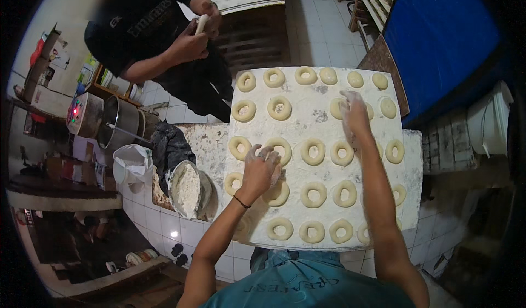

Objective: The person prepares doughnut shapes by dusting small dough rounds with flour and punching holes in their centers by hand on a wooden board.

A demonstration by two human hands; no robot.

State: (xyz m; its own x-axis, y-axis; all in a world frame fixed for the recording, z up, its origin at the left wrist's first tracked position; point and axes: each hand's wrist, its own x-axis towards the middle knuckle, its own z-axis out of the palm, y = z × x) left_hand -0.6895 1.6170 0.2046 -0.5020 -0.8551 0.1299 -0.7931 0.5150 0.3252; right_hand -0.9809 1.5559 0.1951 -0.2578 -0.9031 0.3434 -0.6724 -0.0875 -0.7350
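Observation:
A floured board [323,130] carries rows of pale dough rings, among them one ring [313,152] near its middle. My left hand [261,171], dusted with flour, is over the left part of the board. Its fingers are apart and bent beside a dough ring [283,148], partly covering it; whether they touch it I cannot tell. Farther off, my right hand [355,112] reaches over the board with fingers stretched out at a round dough piece [335,108]. More unpierced dough rounds, such as one dough round [388,107], lie at the far right. My forearms hide some pieces.
Left of the board stands a bowl of flour [186,190], with a dark cloth [171,144] behind it. A co-worker [159,39] stands at the far left, holding a dough piece [201,24]. A mixer [118,119] is beyond the cloth; a blue panel [444,45] rises at right.

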